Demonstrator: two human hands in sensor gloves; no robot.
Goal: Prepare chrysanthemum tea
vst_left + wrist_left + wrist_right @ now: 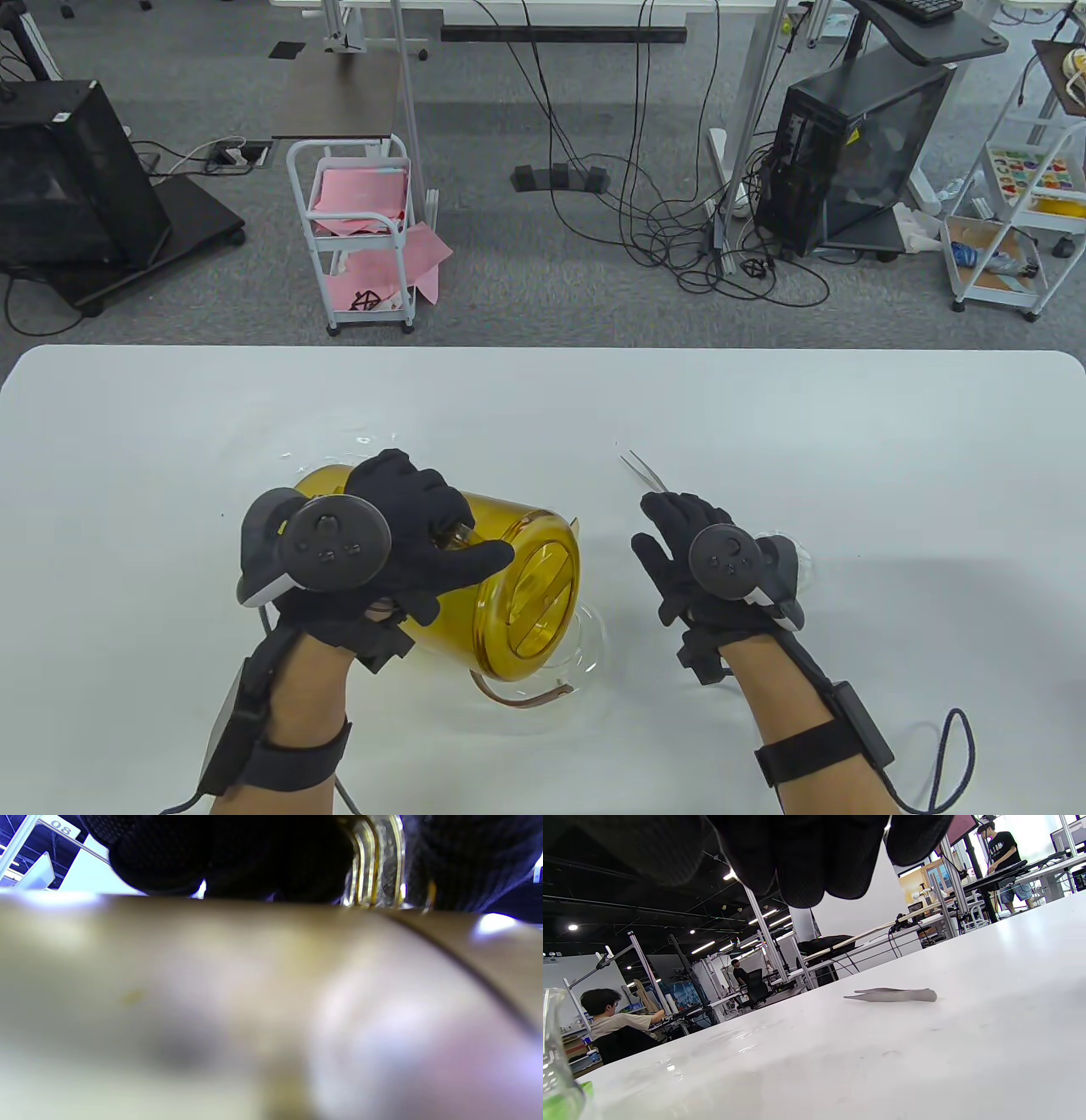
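Observation:
An amber see-through pitcher (517,594) lies tilted on its side near the table's front, its lidded mouth facing right and down. My left hand (407,543) grips it by the handle (377,861), and its blurred amber wall (212,984) fills the left wrist view. Under the pitcher's mouth stands a clear glass vessel (590,649), partly hidden by the pitcher. Metal tweezers (643,471) lie on the table (848,441) just beyond my right hand (674,543). That hand hovers with relaxed fingers (806,857) and holds nothing. The tweezers (891,995) lie flat ahead of those fingers.
A small clear object (797,564) peeks out to the right of my right hand. A glass edge (553,1052) shows at the right wrist view's left border. Beyond the table's far edge stand a white cart (361,229) and computer cases.

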